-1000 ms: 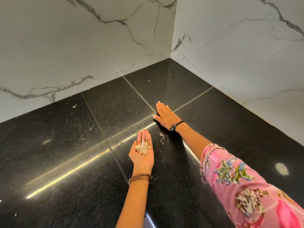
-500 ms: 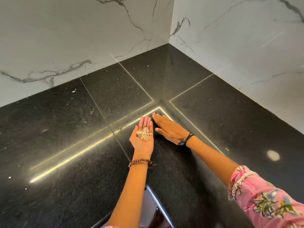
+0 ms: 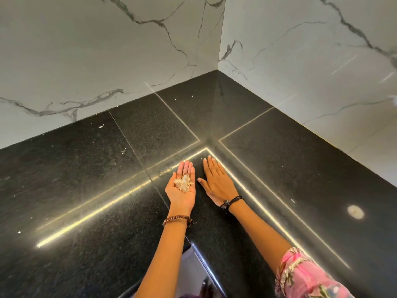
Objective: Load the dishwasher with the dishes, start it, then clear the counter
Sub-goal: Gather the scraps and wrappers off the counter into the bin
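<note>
Counter (image 3: 75, 190): flat right hand (image 3: 217, 181) has swept back beside cupped left hand (image 3: 182, 190) holding scraps (image 3: 183, 183); clearing nearly done.

My bench (image 3: 86, 201) is black, finely speckled, with pale seam lines. The walls (image 3: 86, 50) are white marble veined in grey. My sleeve (image 3: 305, 276) is pink with a floral print. The scraps (image 3: 183, 182) in my left hand (image 3: 182, 188) are off-white.
</note>
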